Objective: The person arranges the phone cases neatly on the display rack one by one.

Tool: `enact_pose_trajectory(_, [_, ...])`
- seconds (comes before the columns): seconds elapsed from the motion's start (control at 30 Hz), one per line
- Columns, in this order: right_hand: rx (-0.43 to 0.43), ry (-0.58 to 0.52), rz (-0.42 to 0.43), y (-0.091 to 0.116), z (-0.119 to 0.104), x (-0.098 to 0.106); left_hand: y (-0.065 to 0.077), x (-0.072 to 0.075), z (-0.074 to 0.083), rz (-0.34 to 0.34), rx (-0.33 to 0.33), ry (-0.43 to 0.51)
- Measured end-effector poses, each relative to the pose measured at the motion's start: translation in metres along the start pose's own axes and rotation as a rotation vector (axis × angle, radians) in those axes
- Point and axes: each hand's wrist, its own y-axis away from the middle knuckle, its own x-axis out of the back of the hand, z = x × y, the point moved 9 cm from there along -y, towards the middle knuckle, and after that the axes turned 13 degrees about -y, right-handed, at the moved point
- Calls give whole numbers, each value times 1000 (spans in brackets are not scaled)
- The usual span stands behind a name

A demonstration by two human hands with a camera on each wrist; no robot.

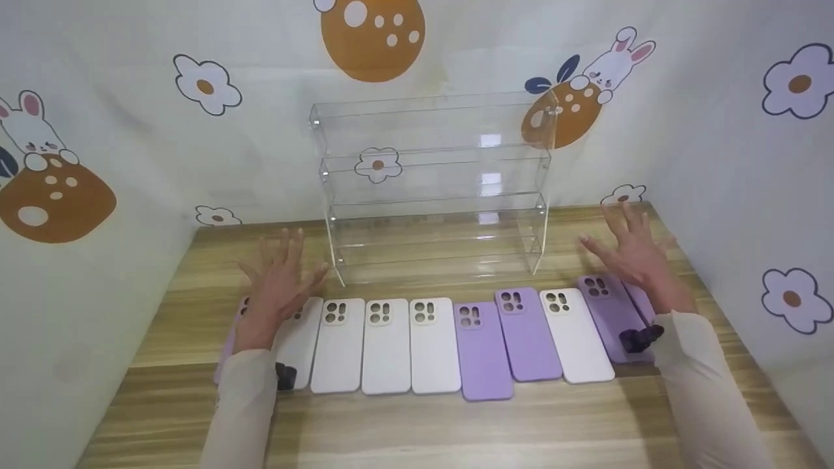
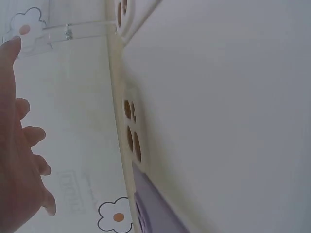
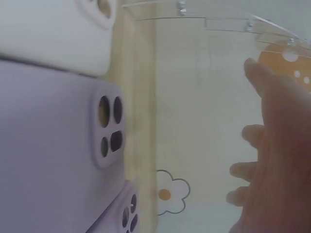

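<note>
Phone cases lie side by side in a row across the table, several white and several purple, their camera cutouts toward the back. My left hand (image 1: 279, 286), fingers spread and holding nothing, hovers over the left end of the row, above a white phone case (image 1: 301, 355) and a purple phone case (image 1: 228, 352) partly hidden by the arm. At the other end my right hand (image 1: 631, 257) is also spread and bare, over a purple phone case (image 1: 606, 319). That same case (image 3: 53, 141) fills much of the right wrist view, with a white phone case (image 3: 53, 34) beside it.
A clear acrylic tiered rack (image 1: 436, 225) stands behind the row on the wood-grain table (image 1: 391, 433). Patterned cloth walls (image 1: 273, 156) with flowers and rabbits close in the back and both sides. Small black cameras (image 1: 642, 339) sit at the wrists.
</note>
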Motion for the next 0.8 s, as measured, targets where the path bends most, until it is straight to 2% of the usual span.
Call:
enact_pose_trajectory(0.13, [-8,-76,8,5,0,6,0,-6,8,-6,1,118])
enact_pose_trajectory(0.37, [-11,-188,57,21,8,15,2,-17,21,20,27,404])
enact_pose_trajectory(0.43, [-10,-205,82,25,12,18,3,-19,24,28,39,458])
enact_pose_trajectory(0.63, [-53,-300,115,33,33,22,4,-20,35,62,83,702])
enact_pose_trajectory(0.8, [-80,-332,144,41,50,26,0,-25,48,70,99,831])
